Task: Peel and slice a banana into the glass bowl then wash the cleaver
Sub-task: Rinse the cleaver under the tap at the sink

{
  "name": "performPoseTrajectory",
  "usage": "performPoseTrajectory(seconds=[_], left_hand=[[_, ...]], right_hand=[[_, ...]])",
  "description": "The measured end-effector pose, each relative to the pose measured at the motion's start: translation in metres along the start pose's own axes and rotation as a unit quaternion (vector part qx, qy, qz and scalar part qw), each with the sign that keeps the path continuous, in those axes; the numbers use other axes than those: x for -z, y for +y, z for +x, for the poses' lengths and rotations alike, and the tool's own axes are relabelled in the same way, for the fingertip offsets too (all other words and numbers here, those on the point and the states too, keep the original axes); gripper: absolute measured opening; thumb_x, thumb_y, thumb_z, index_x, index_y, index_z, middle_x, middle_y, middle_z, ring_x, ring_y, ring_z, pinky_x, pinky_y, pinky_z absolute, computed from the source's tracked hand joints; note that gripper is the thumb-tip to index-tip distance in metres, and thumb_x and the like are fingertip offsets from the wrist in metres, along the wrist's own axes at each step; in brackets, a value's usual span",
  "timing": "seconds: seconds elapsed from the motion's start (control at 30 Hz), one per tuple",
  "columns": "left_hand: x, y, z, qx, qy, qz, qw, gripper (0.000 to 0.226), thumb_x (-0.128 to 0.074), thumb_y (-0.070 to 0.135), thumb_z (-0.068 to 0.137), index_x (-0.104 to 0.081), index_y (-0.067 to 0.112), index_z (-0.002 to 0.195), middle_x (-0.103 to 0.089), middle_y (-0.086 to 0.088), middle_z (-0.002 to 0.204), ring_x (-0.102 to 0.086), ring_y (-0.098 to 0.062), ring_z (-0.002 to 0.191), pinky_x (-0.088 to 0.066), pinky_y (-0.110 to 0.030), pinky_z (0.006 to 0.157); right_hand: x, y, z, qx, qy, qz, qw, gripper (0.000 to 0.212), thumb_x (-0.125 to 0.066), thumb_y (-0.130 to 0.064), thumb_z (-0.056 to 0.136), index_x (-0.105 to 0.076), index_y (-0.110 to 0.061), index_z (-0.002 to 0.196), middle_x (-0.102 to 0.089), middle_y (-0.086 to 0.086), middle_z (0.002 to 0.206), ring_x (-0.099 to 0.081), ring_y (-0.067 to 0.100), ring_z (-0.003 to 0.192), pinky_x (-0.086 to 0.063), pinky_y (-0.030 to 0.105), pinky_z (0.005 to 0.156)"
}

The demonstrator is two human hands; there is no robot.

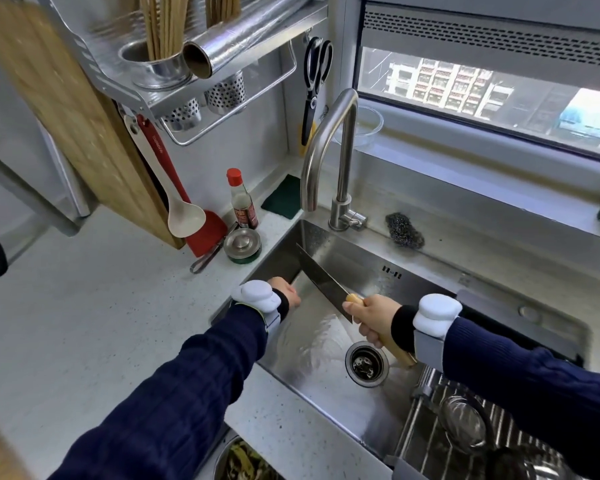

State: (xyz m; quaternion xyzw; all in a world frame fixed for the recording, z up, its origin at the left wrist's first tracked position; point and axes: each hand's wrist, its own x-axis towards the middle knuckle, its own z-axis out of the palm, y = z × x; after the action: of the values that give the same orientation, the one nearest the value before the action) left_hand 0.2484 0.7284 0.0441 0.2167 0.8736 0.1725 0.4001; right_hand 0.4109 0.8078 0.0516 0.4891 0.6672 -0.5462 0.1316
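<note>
Looking down from the head camera, what is biggest? asks one.

The pale speckled countertop (84, 306), says the other, and set into it the steel sink (312, 375), its floor wet.

And the cleaver?

The cleaver (321, 278) is inside the sink, held above the floor. Its dark blade slants from the middle of the basin up toward the far left corner, tip near the left wall.

Who holds it?

The right hand (374, 318). Its fingers are wrapped round the wooden handle just behind the blade, thumb lying along the top. The butt of the handle sticks out past the heel of the hand, above the drain strainer (367, 364).

The left hand?

The left hand (286, 292) is at the sink's left edge, right beside the flat of the blade. Its fingers point away from the camera and are hidden, so I cannot tell whether they are bent or straight, or whether they touch the steel.

Is water running?

I cannot make out a stream. The faucet (343, 140) stands at the far edge, its spout over the far left part of the basin.

The glass bowl?

The glass bowl (364, 128) sits on the window ledge behind the faucet, well apart from both hands. What is in it I cannot see.

Anything smaller?

A steel scourer (404, 228) lies on the far rim right of the faucet, and a green scouring pad (283, 197) on the countertop by the sink's far left corner.
</note>
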Motion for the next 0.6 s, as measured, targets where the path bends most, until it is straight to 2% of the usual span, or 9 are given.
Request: performPoseTrajectory(seconds=[0.1, 0.17, 0.2, 0.23, 0.27, 0.3, 0.33, 0.47, 0.6], left_hand=[[-0.005, -0.006, 0.0, -0.011, -0.026, 0.014, 0.999, 0.033, -0.057, -0.001, 0.078, -0.044, 0.018, 0.055, -0.047, -0.002, 0.058, -0.043, -0.023, 0.059, -0.042, -0.024, 0.061], [-0.009, -0.01, 0.001, -0.016, -0.038, -0.014, 0.999, 0.025, -0.058, -0.003, 0.076, -0.052, 0.014, 0.06, -0.055, -0.007, 0.062, -0.049, -0.021, 0.056, -0.051, -0.03, 0.068], [-0.01, -0.011, 0.001, -0.012, -0.064, -0.025, 0.998, 0.015, -0.059, -0.003, 0.077, -0.06, 0.011, 0.072, -0.061, -0.011, 0.076, -0.056, -0.023, 0.065, -0.053, -0.034, 0.075], [-0.011, -0.01, 0.0, -0.008, -0.097, -0.015, 0.995, 0.015, -0.063, 0.002, 0.08, -0.064, 0.008, 0.094, -0.062, -0.014, 0.097, -0.061, -0.025, 0.085, -0.051, -0.036, 0.084], [-0.013, -0.01, 0.002, 0.0, -0.123, 0.02, 0.992, 0.039, -0.066, 0.013, 0.083, -0.056, 0.006, 0.12, -0.056, -0.012, 0.121, -0.057, -0.027, 0.109, -0.047, -0.034, 0.093], [-0.014, -0.011, 0.003, 0.004, -0.139, 0.061, 0.988, 0.059, -0.065, 0.024, 0.085, -0.042, 0.005, 0.135, -0.045, -0.011, 0.138, -0.047, -0.027, 0.125, -0.041, -0.033, 0.101], [-0.015, -0.011, 0.005, 0.001, -0.137, 0.08, 0.987, 0.068, -0.063, 0.031, 0.087, -0.033, 0.005, 0.142, -0.038, -0.01, 0.145, -0.04, -0.026, 0.132, -0.035, -0.032, 0.106], [-0.013, -0.013, 0.011, -0.017, -0.097, 0.087, 0.991, 0.047, -0.051, 0.021, 0.095, -0.042, 0.003, 0.137, -0.044, -0.011, 0.143, -0.044, -0.026, 0.129, -0.036, -0.029, 0.101], [-0.011, -0.018, 0.013, -0.036, -0.077, 0.063, 0.994, 0.037, -0.052, 0.009, 0.093, -0.054, 0.006, 0.13, -0.053, -0.011, 0.134, -0.05, -0.027, 0.123, -0.038, -0.027, 0.1]], right_hand=[[0.004, -0.004, -0.003, -0.031, -0.025, 0.01, 0.999, 0.039, -0.044, -0.036, 0.099, -0.042, -0.009, 0.071, -0.037, 0.007, 0.054, -0.034, 0.016, 0.041, -0.031, 0.017, 0.036], [0.006, -0.004, -0.005, -0.042, -0.035, 0.012, 0.998, 0.04, -0.042, -0.036, 0.1, -0.041, -0.009, 0.07, -0.036, 0.006, 0.053, -0.034, 0.015, 0.039, -0.031, 0.016, 0.035], [0.006, -0.005, -0.006, -0.048, -0.04, 0.015, 0.998, 0.041, -0.041, -0.036, 0.1, -0.041, -0.01, 0.069, -0.036, 0.005, 0.053, -0.034, 0.013, 0.036, -0.031, 0.015, 0.035], [0.006, -0.005, -0.006, -0.057, -0.045, 0.022, 0.997, 0.041, -0.04, -0.036, 0.1, -0.04, -0.01, 0.069, -0.035, 0.004, 0.052, -0.033, 0.012, 0.032, -0.03, 0.015, 0.034], [0.007, -0.005, -0.006, -0.069, -0.051, 0.03, 0.996, 0.041, -0.04, -0.037, 0.1, -0.039, -0.011, 0.068, -0.035, 0.003, 0.051, -0.033, 0.01, 0.029, -0.03, 0.014, 0.034], [0.008, -0.005, -0.005, -0.08, -0.057, 0.038, 0.994, 0.042, -0.04, -0.038, 0.1, -0.039, -0.011, 0.068, -0.036, 0.001, 0.049, -0.034, 0.009, 0.027, -0.03, 0.014, 0.033], [0.008, -0.005, -0.005, -0.088, -0.06, 0.043, 0.993, 0.041, -0.04, -0.038, 0.1, -0.04, -0.011, 0.068, -0.037, 0.0, 0.046, -0.034, 0.008, 0.026, -0.031, 0.014, 0.033], [0.011, -0.004, -0.003, -0.103, -0.063, 0.05, 0.991, 0.041, -0.04, -0.037, 0.1, -0.041, -0.01, 0.07, -0.039, -0.002, 0.037, -0.036, 0.009, 0.027, -0.033, 0.015, 0.034], [0.011, -0.003, -0.004, -0.12, -0.08, 0.045, 0.988, 0.042, -0.039, -0.039, 0.1, -0.041, -0.011, 0.069, -0.039, -0.002, 0.035, -0.036, 0.009, 0.027, -0.033, 0.014, 0.035]])
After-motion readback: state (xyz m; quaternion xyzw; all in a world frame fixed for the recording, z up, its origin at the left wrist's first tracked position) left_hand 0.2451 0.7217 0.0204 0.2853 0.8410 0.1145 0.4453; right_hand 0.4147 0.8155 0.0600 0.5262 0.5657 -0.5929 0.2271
